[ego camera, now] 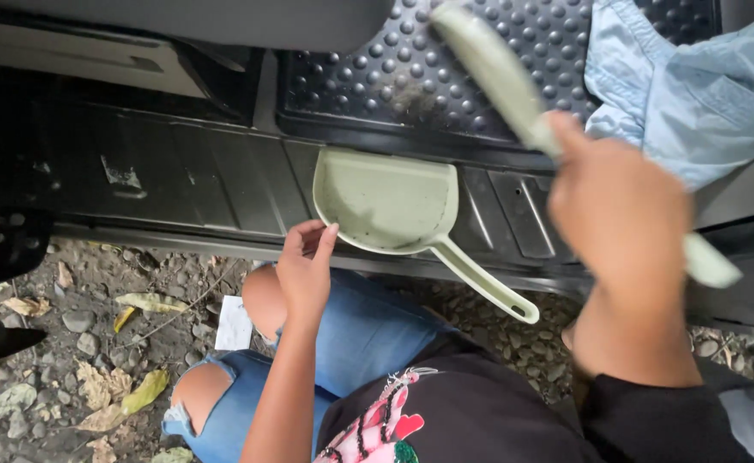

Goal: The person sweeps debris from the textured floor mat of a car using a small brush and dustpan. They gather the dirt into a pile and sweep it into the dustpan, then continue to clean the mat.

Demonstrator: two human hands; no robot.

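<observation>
Crouching at the car's door sill, the person steadies a pale green dustpan with left hand, fingers loosely spread at its rim; right hand grips a matching brush over the studded mat; only specks lie in the pan, so sweeping looks barely begun.

Ripped blue jeans, black printed shirt

dustpan: pale green plastic, flat on black door sill, open edge against studded mat, handle pointing lower right past sill edge | brush: pale green, long, tilted diagonally above mat, gripped mid-handle, blurred
</observation>
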